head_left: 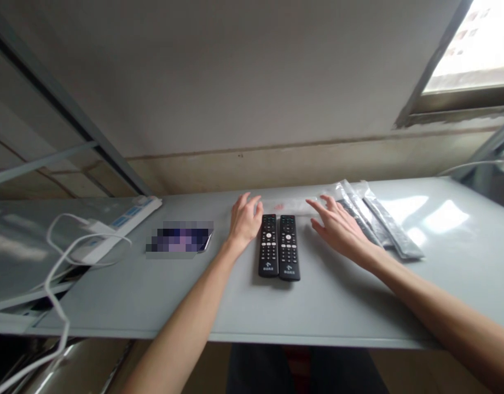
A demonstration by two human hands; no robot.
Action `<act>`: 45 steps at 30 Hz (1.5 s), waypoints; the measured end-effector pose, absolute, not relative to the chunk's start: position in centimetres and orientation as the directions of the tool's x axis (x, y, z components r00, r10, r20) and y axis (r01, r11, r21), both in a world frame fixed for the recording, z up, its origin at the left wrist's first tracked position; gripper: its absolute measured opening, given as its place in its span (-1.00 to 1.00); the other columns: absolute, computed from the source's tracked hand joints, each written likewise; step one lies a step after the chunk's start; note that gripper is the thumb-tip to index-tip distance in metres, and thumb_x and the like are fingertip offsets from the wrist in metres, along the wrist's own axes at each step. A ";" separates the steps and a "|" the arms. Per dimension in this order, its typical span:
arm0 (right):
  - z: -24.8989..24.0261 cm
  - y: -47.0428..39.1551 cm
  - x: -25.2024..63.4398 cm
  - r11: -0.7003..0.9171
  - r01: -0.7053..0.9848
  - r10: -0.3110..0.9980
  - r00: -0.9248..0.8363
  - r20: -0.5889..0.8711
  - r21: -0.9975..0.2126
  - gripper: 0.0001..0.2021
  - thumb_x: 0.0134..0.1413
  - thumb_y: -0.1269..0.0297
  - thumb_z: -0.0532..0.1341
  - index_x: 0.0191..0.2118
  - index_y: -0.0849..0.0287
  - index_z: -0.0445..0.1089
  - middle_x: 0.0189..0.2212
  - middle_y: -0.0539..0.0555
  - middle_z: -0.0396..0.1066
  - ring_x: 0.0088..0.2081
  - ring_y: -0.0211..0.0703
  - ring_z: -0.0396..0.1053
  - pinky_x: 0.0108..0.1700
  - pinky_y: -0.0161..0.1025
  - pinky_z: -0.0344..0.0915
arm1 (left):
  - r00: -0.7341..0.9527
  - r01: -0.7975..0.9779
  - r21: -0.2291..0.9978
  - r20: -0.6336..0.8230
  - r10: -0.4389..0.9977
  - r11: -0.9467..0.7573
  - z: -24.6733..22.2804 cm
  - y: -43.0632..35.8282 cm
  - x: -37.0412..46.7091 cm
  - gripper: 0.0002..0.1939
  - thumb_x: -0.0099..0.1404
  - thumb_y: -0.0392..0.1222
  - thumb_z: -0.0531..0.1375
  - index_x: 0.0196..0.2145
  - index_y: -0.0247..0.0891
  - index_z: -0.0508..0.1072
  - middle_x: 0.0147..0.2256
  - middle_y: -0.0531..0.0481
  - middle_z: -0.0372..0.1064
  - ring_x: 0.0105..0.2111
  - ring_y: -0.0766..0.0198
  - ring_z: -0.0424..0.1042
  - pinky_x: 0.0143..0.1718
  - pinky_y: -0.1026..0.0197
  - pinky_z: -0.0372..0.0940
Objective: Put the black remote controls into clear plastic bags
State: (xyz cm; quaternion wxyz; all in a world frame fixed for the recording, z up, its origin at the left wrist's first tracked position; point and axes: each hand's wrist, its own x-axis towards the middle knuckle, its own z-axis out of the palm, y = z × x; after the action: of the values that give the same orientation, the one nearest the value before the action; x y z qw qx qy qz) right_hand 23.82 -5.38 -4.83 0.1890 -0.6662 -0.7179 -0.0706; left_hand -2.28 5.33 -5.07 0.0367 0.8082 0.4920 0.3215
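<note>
Two black remote controls lie side by side on the grey table [243, 306], buttons facing up. My left hand [245, 219] is beside the top of the left remote control [268, 246], its fingers apart and holding nothing. To the right of the other remote control [289, 249], my right hand [337, 221] spreads its fingers over the table, also without a hold on anything. A flat clear plastic bag [290, 206] with a small red mark stretches between the hands, behind the remotes. Whether any fingertip touches it, I cannot tell.
Dark remotes in clear plastic sleeves [389, 227] lie right of my right hand. A phone [180, 239], partly blurred out, rests at the left. Farther left are a white power strip [131, 219] and a looping white cable [54, 273]. A wall [252, 169] stands behind the table.
</note>
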 end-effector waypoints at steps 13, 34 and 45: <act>-5.3 -5.4 23.6 0.171 0.970 0.912 -0.091 0.400 -0.171 -0.60 0.45 0.22 0.06 0.24 0.11 0.46 0.27 0.38 0.31 0.05 0.21 0.52 0.04 0.13 0.51 | 0.245 0.789 0.405 0.482 0.841 -0.462 -5.0 4.7 -2.0 -0.64 0.52 -0.28 0.05 0.11 -0.28 0.57 0.12 -0.28 0.41 0.14 -0.03 0.47 0.27 -0.10 0.38; -3.8 -5.7 23.0 0.094 0.991 0.933 -0.056 0.355 -0.090 -0.73 0.45 0.26 0.09 -0.08 0.08 0.57 -0.05 0.23 0.50 -0.14 0.07 0.44 -0.16 -0.09 0.35 | 0.284 0.684 0.491 0.502 0.817 -0.540 -6.4 5.6 -2.0 -0.53 0.50 -0.36 0.00 0.29 -0.24 0.38 0.24 -0.26 0.37 0.29 0.02 0.38 0.40 -0.11 0.27; -0.6 -6.0 28.6 -0.190 0.982 0.951 0.189 0.246 -0.018 -0.67 0.44 0.17 0.06 0.03 0.15 0.53 -0.16 0.33 0.57 -0.26 0.20 0.52 -0.32 -0.06 0.21 | 0.187 0.763 0.461 0.514 0.837 -0.453 -5.9 4.9 -1.6 -0.57 0.48 -0.32 0.09 0.26 -0.24 0.35 0.13 -0.27 0.33 0.07 -0.01 0.46 0.24 -0.15 0.38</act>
State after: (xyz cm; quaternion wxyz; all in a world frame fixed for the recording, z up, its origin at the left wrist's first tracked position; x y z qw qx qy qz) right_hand 28.63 -6.04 -0.65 0.0858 -0.7662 -0.6304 -0.0900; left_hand -1.65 4.86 -5.93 0.0506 0.7688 0.5203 0.3683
